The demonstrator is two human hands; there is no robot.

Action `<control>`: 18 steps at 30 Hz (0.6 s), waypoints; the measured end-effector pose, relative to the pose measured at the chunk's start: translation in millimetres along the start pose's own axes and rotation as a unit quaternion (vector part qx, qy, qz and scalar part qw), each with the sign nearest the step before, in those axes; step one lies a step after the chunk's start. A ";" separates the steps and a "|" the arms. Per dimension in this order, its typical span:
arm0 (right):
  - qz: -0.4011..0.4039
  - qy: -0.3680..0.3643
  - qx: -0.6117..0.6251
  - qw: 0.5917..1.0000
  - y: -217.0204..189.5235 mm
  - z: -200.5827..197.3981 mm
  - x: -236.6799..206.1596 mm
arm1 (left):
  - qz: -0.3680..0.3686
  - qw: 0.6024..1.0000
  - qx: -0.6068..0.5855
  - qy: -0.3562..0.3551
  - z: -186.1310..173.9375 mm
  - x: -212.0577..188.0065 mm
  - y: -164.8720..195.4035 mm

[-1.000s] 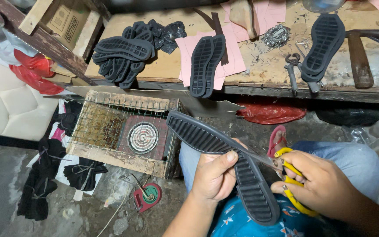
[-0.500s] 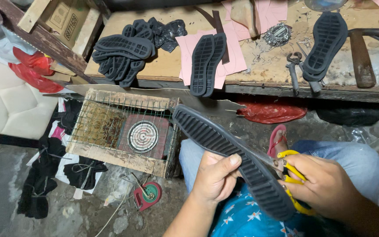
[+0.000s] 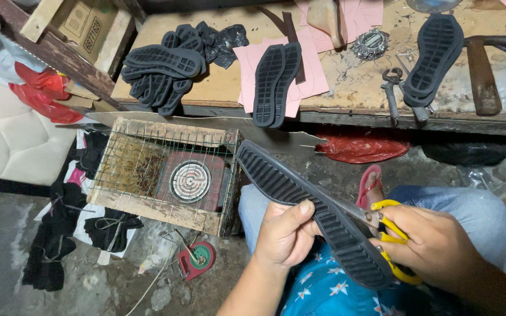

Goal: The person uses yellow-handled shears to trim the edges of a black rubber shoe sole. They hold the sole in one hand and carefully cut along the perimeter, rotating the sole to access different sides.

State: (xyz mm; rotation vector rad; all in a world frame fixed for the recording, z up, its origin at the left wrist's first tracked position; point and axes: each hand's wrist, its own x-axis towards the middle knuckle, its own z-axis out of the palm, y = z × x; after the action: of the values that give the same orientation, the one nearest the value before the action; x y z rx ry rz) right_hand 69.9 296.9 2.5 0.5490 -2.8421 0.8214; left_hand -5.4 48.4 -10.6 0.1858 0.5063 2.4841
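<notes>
My left hand (image 3: 285, 233) grips a long black ribbed rubber shoe sole (image 3: 306, 202) at its middle, thumb on top. The sole slants from upper left to lower right over my lap. My right hand (image 3: 434, 246) holds yellow-handled scissors (image 3: 389, 234), whose blades meet the sole's right edge near its middle. The scissor tips are partly hidden behind the sole.
A wooden workbench (image 3: 346, 108) carries a pile of black soles (image 3: 162, 70), a pair of soles on pink sheets (image 3: 276, 82), another sole (image 3: 434, 52), pincers (image 3: 392, 88) and a hammer (image 3: 484, 73). A wire-caged crate with a coil heater (image 3: 190, 180) stands at left. A red sandal (image 3: 369, 184) is by my knee.
The sole has shifted slightly right and lower in my left hand, and the scissors have worked further along its edge.
</notes>
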 end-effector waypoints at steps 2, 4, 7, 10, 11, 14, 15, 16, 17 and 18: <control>-0.041 0.004 -0.030 0.999 2.6 1.8 -1.6 | 0.001 1.000 0.000 0.002 -0.1 0.2 -0.1; -0.095 0.016 -0.067 0.993 4.6 3.9 -3.5 | 0.000 1.000 0.001 0.006 -0.6 -0.6 -1.2; 0.098 0.006 0.069 0.993 2.7 6.4 -5.9 | -0.012 1.000 0.007 0.010 -2.9 -0.7 -2.4; 0.043 0.002 0.014 0.999 2.1 6.1 -2.7 | -0.025 1.000 0.012 0.009 -5.0 -0.9 -4.0; 0.009 0.002 0.007 1.000 2.5 4.6 -2.1 | -0.030 0.999 0.013 0.009 -5.3 -1.0 -5.1; -0.084 0.004 -0.023 0.996 3.7 0.0 -0.4 | -0.032 0.999 0.016 0.012 -6.8 -1.6 -5.4; -0.112 0.008 -0.038 0.993 4.7 -1.5 0.0 | -0.034 0.999 0.015 0.010 -7.3 -1.5 -5.2; -0.139 0.012 -0.052 0.989 4.9 -2.4 0.5 | -0.035 0.999 0.015 0.009 -8.0 -1.7 -4.6; -0.143 0.013 -0.056 0.988 4.9 -2.7 1.1 | -0.037 0.999 0.015 0.007 -8.6 -1.8 -4.2; -0.147 0.014 -0.061 0.987 4.6 -2.9 2.0 | -0.039 0.999 0.015 0.004 -9.3 -1.6 -3.7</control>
State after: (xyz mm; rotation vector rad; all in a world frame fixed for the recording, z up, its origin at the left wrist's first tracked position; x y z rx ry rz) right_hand 66.3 301.5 3.2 0.9014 -2.6720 0.5936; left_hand -4.4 47.4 -20.6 0.1663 0.5442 2.4039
